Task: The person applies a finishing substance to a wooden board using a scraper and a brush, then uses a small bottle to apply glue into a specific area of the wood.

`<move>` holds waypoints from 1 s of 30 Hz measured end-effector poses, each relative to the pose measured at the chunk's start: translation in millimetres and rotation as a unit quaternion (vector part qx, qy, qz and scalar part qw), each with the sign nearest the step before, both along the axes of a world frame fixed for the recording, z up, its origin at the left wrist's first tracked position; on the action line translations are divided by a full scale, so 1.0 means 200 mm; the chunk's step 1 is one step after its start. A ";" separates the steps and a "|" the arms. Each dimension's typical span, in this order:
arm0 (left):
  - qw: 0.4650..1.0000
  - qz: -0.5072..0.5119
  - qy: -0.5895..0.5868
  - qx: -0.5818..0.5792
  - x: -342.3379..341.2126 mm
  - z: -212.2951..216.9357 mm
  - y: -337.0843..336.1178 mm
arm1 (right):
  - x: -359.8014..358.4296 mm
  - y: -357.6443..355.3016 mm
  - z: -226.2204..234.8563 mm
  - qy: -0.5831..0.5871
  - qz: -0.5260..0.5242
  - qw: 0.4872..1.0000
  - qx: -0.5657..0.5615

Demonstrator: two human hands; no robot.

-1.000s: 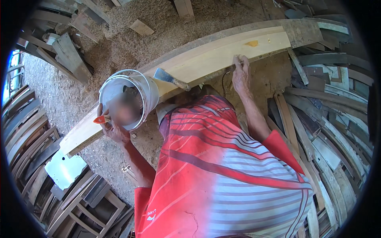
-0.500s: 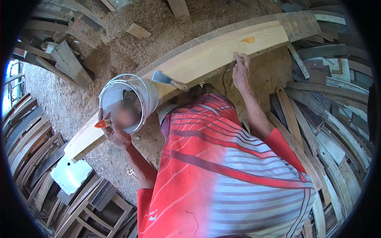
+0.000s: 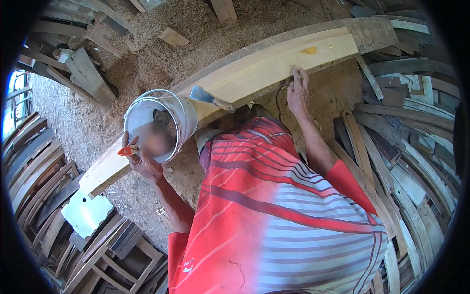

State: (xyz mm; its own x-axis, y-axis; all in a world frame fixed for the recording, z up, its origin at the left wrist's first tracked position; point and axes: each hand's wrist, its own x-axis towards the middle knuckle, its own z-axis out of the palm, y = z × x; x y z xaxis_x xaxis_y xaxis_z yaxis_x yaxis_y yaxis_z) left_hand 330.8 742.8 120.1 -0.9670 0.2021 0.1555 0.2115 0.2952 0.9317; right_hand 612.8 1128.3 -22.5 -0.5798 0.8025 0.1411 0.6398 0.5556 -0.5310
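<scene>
Left hand's on the bucket, right hand's over by the plank

So the white bucket (image 3: 188, 116) is over the left part of a pale wooden plank (image 3: 259, 65). Left hand's (image 3: 147, 165) curled around an orange-red pointed handle (image 3: 128, 150) right at the rim. Right hand's (image 3: 297, 94) half open, fingers loosely bent by the plank's near edge; can't tell if it's gripping anything. Flat-bladed hand tool (image 3: 202, 95) lies between, shavings (image 3: 210, 36) beyond.
</scene>
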 end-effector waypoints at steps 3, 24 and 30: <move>1.000 -0.004 0.030 -0.007 0.00 -0.01 0.01 | -0.01 0.00 0.03 -0.009 -0.001 1.000 0.018; 0.991 0.054 -0.045 0.110 0.01 0.00 -0.01 | 0.00 0.03 -0.07 -0.007 0.050 0.998 -0.030; 0.995 0.049 -0.047 0.078 0.00 0.01 -0.01 | 0.05 0.08 -0.14 0.022 0.041 0.998 -0.048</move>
State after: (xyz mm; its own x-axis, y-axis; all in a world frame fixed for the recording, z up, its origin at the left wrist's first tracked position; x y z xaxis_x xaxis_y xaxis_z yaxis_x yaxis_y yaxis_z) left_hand 331.0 741.0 121.6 -0.9925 0.0863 0.0862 0.0992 0.1602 0.9821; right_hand 623.0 1145.3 -50.5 -0.6395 0.7632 0.0931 0.5681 0.5506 -0.6116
